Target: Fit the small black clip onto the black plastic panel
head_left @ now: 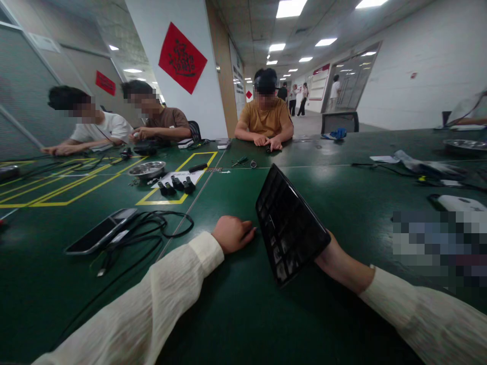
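My right hand (pixel 330 256) grips the lower right edge of a glossy black tablet (pixel 291 223), its fingers mostly hidden behind it. The tablet is tilted up above the table, with a dim grid of squares on its face. Just left of the tablet, my left hand (pixel 233 234) rests on the green table (pixel 228 314) with its fingers curled in. A small gap separates its fingertips from the tablet's edge. Nothing shows in that hand.
A handheld device (pixel 102 232) with a coiled black cable (pixel 152 223) lies left. Beyond it are black cylindrical parts (pixel 177 185) on white paper and a metal bowl (pixel 147 170). A person (pixel 264 114) sits opposite, two more at left. Cables and plastic bags (pixel 414 165) lie right.
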A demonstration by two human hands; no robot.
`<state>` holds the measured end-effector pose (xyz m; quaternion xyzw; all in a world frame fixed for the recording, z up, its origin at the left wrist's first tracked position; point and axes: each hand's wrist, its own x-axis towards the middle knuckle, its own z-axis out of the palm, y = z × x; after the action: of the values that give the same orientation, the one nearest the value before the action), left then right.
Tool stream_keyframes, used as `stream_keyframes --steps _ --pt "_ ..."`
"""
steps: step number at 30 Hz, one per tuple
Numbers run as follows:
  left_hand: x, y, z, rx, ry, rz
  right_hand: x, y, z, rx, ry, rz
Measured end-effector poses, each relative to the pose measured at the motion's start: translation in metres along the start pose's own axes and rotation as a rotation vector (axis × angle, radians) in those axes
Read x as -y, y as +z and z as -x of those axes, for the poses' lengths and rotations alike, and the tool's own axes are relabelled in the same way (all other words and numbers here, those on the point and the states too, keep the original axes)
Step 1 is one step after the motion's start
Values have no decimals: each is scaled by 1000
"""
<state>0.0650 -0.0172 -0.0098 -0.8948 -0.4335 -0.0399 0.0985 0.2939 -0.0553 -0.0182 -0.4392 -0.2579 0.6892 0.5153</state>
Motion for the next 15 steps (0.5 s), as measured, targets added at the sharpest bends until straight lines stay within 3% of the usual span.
stream_keyframes --steps 8,12,15 --pt "2 -3 0 41 -93 -20 -2 -4 -3 3 34 -30" --pt "-2 -4 0 66 -102 -17 -5 -7 -5 108 -37 -24" --pt "-8 -4 -1 76 -211 -1 -7 -8 -6 156 -73 -25"
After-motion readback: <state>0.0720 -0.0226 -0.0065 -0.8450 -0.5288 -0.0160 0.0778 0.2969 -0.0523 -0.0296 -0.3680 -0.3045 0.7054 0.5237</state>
